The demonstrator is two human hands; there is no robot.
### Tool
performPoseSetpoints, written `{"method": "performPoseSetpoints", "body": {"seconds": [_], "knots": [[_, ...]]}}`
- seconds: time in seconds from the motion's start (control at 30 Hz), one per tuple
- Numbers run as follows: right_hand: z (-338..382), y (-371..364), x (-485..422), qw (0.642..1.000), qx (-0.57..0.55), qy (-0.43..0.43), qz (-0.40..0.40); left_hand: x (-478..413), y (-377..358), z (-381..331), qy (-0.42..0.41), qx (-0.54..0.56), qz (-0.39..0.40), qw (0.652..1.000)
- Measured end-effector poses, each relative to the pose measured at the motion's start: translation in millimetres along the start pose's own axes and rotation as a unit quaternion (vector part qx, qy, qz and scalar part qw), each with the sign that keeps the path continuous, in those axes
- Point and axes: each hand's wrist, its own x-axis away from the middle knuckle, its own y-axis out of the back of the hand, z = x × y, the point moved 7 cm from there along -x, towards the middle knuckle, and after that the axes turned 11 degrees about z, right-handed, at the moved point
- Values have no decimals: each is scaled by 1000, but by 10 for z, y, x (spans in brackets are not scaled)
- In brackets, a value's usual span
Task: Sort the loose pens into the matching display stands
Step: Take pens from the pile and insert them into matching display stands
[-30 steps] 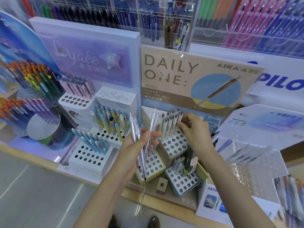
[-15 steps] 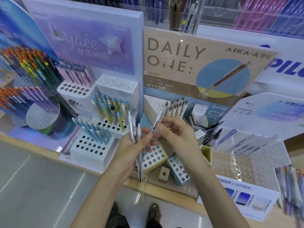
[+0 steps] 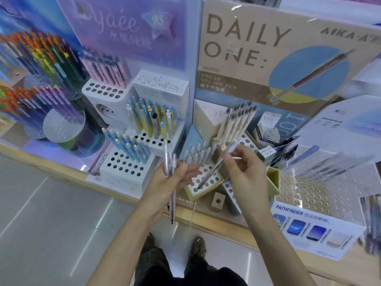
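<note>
Pinching one clear pen (image 3: 213,171) near its top end with the right hand (image 3: 245,172), right over the yellow-sided stand (image 3: 199,195). Slanted, tip pointing down-left at the stand's free holes, cap end up and to the right; can't tell if already touching. Gripping a bundle of spare pens (image 3: 166,159) in the left hand (image 3: 172,182), fingers curled round, just left of the stand. Probably just needs straightening up and dropping in, right hand being nearer
</note>
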Motion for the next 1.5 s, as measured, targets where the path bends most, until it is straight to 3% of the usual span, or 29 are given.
{"method": "performPoseSetpoints", "body": {"seconds": [0.23,0.73,1.0,1.07,1.17,1.23,1.4,1.5], "knots": [[-124,174,43,994,76,35,-72,61,150,41,0,-18,-32,999],[-237,-77,-66,971,213,94,-53,161,248,-4,-33,-148,-128,980],[-307,-14,-108,962,255,88,-50,165,275,-16,-15,-109,-139,984],[-269,-81,-120,943,302,133,-48,147,262,11,4,-90,-129,988],[-221,-194,-142,885,400,231,-61,120,242,33,18,-84,-102,991],[-214,-213,-156,870,413,258,-79,120,239,39,27,-60,-103,993],[-228,-158,-171,862,432,235,-127,142,215,65,42,40,-98,994],[-252,-159,-249,859,450,212,-119,140,203,25,20,22,-67,997]]}}
